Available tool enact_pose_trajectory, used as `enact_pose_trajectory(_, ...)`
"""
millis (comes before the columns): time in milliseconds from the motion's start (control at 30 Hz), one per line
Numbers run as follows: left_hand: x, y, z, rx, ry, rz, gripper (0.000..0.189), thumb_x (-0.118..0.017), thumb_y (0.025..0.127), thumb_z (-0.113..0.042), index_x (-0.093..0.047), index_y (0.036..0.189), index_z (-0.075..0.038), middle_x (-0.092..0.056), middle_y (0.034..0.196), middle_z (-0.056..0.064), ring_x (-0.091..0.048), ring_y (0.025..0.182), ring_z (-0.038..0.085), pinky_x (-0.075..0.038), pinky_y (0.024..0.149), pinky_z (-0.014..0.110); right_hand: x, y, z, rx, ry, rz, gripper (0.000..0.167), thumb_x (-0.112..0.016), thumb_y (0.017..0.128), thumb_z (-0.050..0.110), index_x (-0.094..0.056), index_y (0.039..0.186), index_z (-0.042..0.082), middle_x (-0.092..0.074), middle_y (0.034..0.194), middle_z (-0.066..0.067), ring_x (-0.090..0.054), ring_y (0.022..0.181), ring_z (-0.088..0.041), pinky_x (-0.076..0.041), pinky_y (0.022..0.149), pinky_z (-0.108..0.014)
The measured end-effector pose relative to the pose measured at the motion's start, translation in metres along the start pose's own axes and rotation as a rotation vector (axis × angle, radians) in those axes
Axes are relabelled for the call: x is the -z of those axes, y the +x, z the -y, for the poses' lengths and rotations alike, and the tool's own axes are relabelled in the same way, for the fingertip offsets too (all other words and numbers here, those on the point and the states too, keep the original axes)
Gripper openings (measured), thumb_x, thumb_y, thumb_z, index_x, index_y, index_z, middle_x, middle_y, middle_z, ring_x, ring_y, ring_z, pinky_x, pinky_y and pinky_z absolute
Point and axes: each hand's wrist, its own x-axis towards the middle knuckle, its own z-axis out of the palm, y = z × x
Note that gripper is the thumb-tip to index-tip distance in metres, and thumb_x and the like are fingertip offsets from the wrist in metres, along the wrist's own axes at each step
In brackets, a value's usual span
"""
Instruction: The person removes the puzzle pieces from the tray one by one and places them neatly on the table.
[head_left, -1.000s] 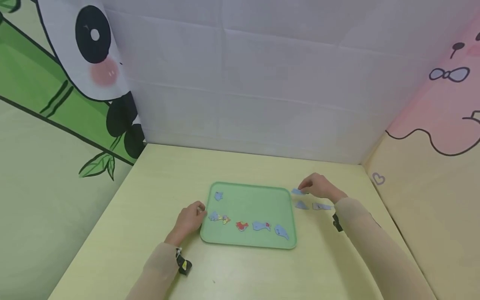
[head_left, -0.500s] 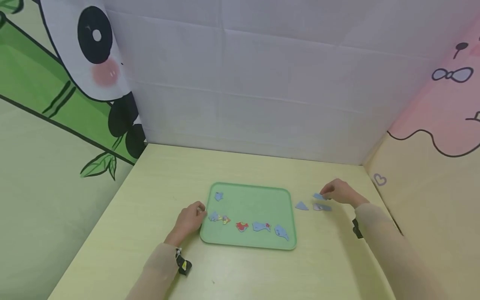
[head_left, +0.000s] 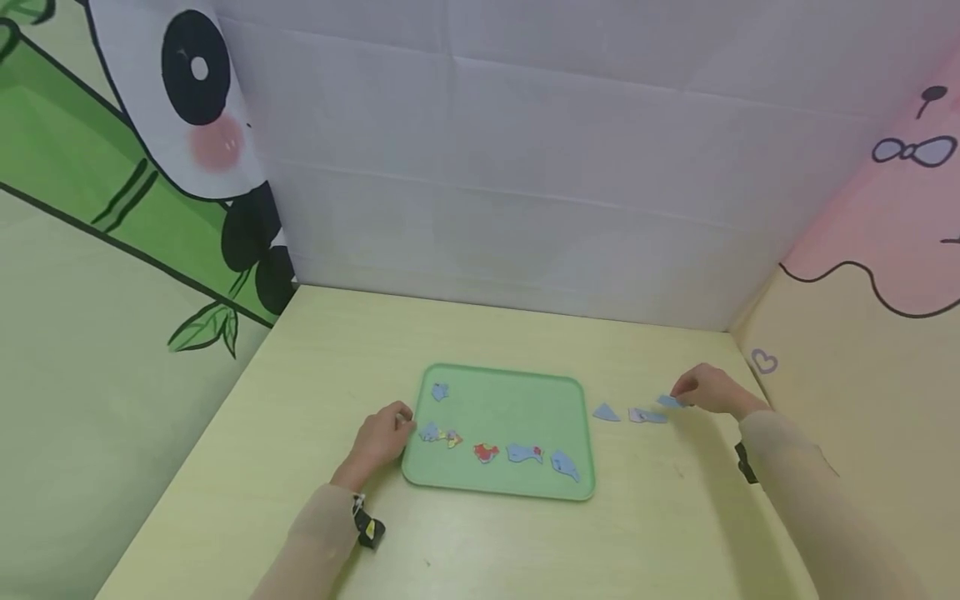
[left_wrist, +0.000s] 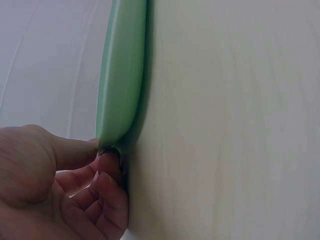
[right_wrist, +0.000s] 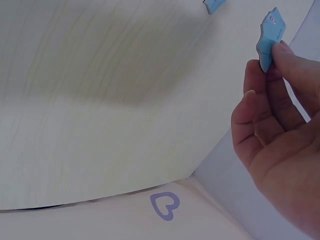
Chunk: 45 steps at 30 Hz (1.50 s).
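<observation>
From the head view I saw the left hand (head_left: 379, 437) at the left side of the green tray (head_left: 510, 404); thumb and forefinger pinched its edge, as the left wrist view confirmed. The right hand (head_left: 709, 390) pinched a blue piece (head_left: 668, 402) between thumb and fingers, raised off the table (head_left: 517, 542) to the right of the tray. Near it, on the table, lay a strip (head_left: 647, 416), whether one part or two I could not tell; between strip and tray lay a triangle (head_left: 606, 413). Inside the tray, a red piece (head_left: 486, 452) lay among other shapes (head_left: 523, 452). I judged the step in hand to be positioning the blue piece near the strip's right end; the next move called for lowering it flat and releasing the pinch.
</observation>
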Motion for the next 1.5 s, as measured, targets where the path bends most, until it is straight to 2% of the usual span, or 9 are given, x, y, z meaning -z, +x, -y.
enact_pose_trajectory(300, -0.002, 0.0, -0.001, -0.006, -0.002, 0.003, 0.021, -0.056, 0.095, -0.017, -0.059, 0.11, -0.002, -0.057, 0.078, 0.004, -0.052, 0.066, 0.018, -0.044, 0.059, 0.033, 0.005, -0.016, -0.026, -0.032, -0.04, 0.03, 0.007, -0.064, 0.087, 0.002, -0.069, 0.091, 0.0, -0.066, 0.087, -0.005, -0.061, 0.081, -0.025, -0.049, 0.071, -0.047)
enact_pose_trajectory(500, 0.0, -0.001, -0.002, -0.009, 0.006, -0.012, 0.021, -0.056, 0.095, -0.018, -0.059, 0.109, -0.002, -0.057, 0.077, 0.004, -0.052, 0.065, 0.018, -0.043, 0.059, 0.033, 0.006, -0.019, -0.026, -0.066, -0.041, 0.052, 0.007, -0.062, 0.087, 0.002, -0.068, 0.091, 0.0, -0.066, 0.089, -0.007, -0.061, 0.083, -0.027, -0.049, 0.072, -0.048)
enact_pose_trajectory(667, 0.0, -0.001, -0.001, -0.013, 0.005, -0.014, 0.021, -0.055, 0.095, -0.018, -0.059, 0.109, -0.002, -0.056, 0.076, 0.004, -0.051, 0.064, 0.018, -0.042, 0.058, 0.033, 0.002, -0.018, -0.031, -0.058, -0.053, 0.055, 0.006, -0.063, 0.087, 0.001, -0.068, 0.09, -0.001, -0.066, 0.089, -0.009, -0.061, 0.084, -0.03, -0.049, 0.073, -0.049)
enact_pose_trajectory(933, -0.001, 0.0, -0.001, 0.002, -0.001, -0.008, 0.021, -0.056, 0.095, -0.019, -0.059, 0.109, -0.003, -0.057, 0.078, 0.004, -0.052, 0.066, 0.018, -0.043, 0.059, 0.033, -0.014, -0.012, -0.045, -0.005, -0.121, -0.011, 0.009, -0.061, 0.084, -0.003, -0.067, 0.084, 0.002, -0.064, 0.084, -0.006, -0.059, 0.078, -0.027, -0.049, 0.07, -0.046)
enact_pose_trajectory(1200, -0.001, 0.001, 0.001, 0.004, 0.006, -0.007, 0.021, -0.056, 0.095, -0.019, -0.06, 0.109, -0.004, -0.056, 0.076, 0.004, -0.051, 0.064, 0.018, -0.042, 0.058, 0.032, -0.024, -0.015, -0.038, 0.019, -0.166, -0.064, 0.008, -0.06, 0.081, -0.006, -0.065, 0.082, 0.0, -0.061, 0.079, -0.007, -0.056, 0.071, -0.025, -0.048, 0.066, -0.044)
enact_pose_trajectory(1367, 0.0, 0.001, 0.003, 0.001, 0.002, -0.004, 0.02, -0.057, 0.095, -0.019, -0.06, 0.109, -0.004, -0.056, 0.077, 0.004, -0.051, 0.064, 0.018, -0.042, 0.057, 0.032, -0.029, -0.014, -0.039, 0.022, -0.196, -0.069, 0.005, -0.063, 0.083, -0.004, -0.064, 0.082, 0.001, -0.062, 0.081, -0.007, -0.058, 0.076, -0.028, -0.047, 0.072, -0.049)
enact_pose_trajectory(1500, 0.001, 0.0, 0.003, -0.008, 0.001, -0.006, 0.02, -0.057, 0.095, -0.019, -0.06, 0.108, -0.004, -0.056, 0.076, 0.003, -0.051, 0.063, 0.018, -0.042, 0.057, 0.032, -0.035, -0.011, -0.042, 0.014, -0.205, -0.078, 0.012, -0.062, 0.081, -0.008, -0.066, 0.085, 0.003, -0.064, 0.086, -0.01, -0.059, 0.082, -0.033, -0.047, 0.075, -0.051)
